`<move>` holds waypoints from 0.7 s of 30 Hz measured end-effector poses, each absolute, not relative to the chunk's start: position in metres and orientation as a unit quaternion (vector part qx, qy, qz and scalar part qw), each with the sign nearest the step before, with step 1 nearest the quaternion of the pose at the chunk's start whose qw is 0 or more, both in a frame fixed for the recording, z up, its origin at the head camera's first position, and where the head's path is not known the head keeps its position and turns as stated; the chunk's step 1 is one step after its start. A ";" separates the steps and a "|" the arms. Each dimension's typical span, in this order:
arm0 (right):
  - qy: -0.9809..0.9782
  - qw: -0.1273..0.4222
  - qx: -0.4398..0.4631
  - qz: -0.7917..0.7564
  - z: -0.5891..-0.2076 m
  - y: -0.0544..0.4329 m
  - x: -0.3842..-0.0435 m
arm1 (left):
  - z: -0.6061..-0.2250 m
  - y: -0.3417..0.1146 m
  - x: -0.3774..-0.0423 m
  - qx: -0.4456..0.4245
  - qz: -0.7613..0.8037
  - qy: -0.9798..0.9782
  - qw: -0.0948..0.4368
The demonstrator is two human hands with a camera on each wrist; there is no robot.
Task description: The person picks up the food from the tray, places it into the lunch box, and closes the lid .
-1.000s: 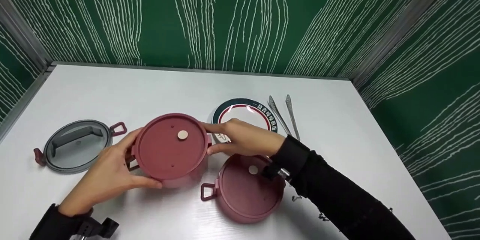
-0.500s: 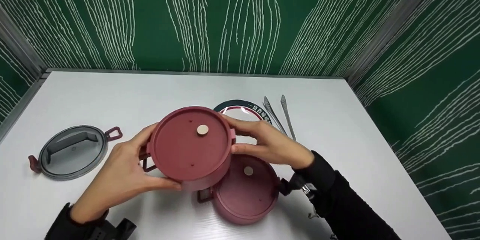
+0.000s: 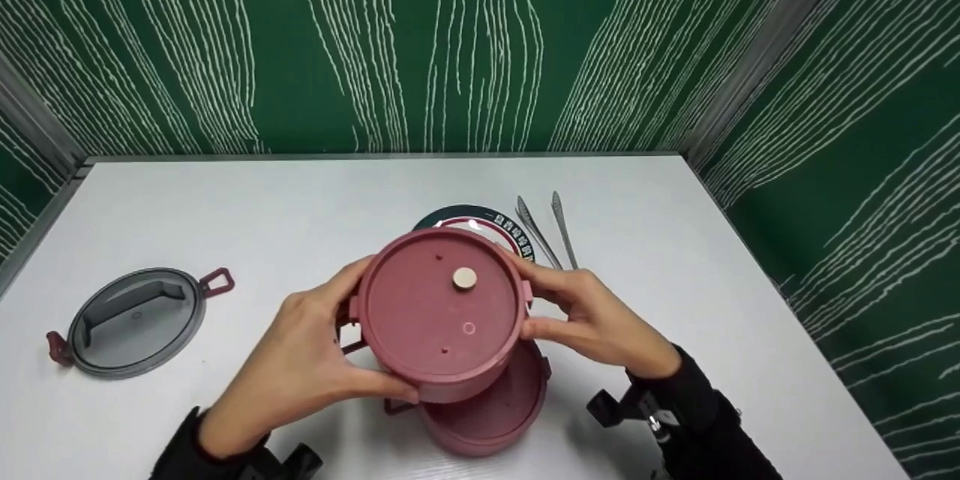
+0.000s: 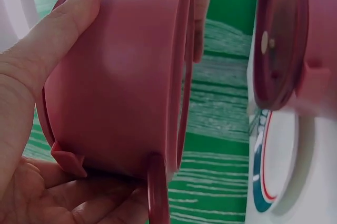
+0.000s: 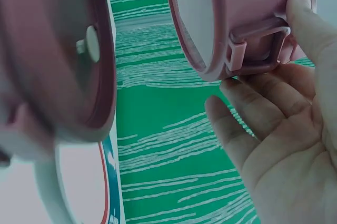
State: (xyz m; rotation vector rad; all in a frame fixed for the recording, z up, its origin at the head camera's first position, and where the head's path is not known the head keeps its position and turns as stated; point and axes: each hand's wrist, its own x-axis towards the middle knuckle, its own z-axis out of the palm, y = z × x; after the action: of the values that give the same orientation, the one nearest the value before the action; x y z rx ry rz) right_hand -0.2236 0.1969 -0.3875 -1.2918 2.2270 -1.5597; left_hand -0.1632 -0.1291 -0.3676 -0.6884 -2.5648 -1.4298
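Gripping the upper pot point(image 3: 416, 315), the left hand point(image 3: 307, 360) curls round its left side and the right hand point(image 3: 592, 315) grasps its right. Raised between them, knob side up, it overlaps the far part of the lower pot point(image 3: 502, 409) on the table point(image 3: 300, 210); wrist views show a gap between the pots.

Held pot point(image 3: 427, 315): dusty red, with a cream button point(image 3: 464, 278) on top
Lower pot point(image 3: 487, 424): the same dusty red
Glass lid point(image 3: 142, 334): smoky grey, with a darker grey handle point(image 3: 161, 290) and dark red side loops point(image 3: 58, 349)
Plate point(image 3: 451, 214): white, ringed in red, dark teal rim with pale characters
Tongs point(image 3: 564, 230): silver
Bench point(image 3: 262, 217): white
Wall point(image 3: 300, 90): green, with wavy white lines
Sleeves point(image 3: 716, 439): black
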 end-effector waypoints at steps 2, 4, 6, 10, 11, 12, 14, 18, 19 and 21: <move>0.735 0.060 -0.426 -0.524 -0.391 0.204 -0.220 | -0.369 -0.122 -0.163 -0.234 -0.469 -0.849 0.065; 0.735 0.057 -0.420 -0.529 -0.393 0.210 -0.217 | -0.370 -0.116 -0.164 -0.238 -0.466 -0.850 0.067; 0.739 0.049 -0.415 -0.529 -0.394 0.215 -0.215 | -0.370 -0.111 -0.164 -0.243 -0.468 -0.847 0.066; 0.747 0.043 -0.408 -0.523 -0.392 0.224 -0.210 | -0.370 -0.102 -0.164 -0.247 -0.474 -0.843 0.056; 0.748 0.040 -0.409 -0.521 -0.391 0.226 -0.209 | -0.370 -0.101 -0.163 -0.249 -0.474 -0.843 0.055; 0.751 0.043 -0.406 -0.519 -0.391 0.229 -0.208 | -0.370 -0.099 -0.163 -0.251 -0.473 -0.843 0.053; 0.757 0.050 -0.399 -0.515 -0.390 0.233 -0.206 | -0.371 -0.097 -0.162 -0.259 -0.473 -0.841 0.049; 0.772 0.066 -0.384 -0.501 -0.389 0.239 -0.205 | -0.376 -0.093 -0.159 -0.268 -0.474 -0.838 0.047; 0.773 0.067 -0.384 -0.500 -0.389 0.240 -0.205 | -0.377 -0.092 -0.159 -0.270 -0.474 -0.837 0.046; 0.775 0.068 -0.384 -0.498 -0.390 0.242 -0.205 | -0.380 -0.090 -0.159 -0.271 -0.472 -0.838 0.045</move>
State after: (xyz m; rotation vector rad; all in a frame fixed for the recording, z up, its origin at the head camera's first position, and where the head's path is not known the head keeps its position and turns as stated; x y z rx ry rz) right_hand -0.2052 0.2416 -0.3896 -1.1565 2.3332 -1.4997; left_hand -0.1588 -0.0902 -0.3802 -0.8284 -2.5584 -1.4410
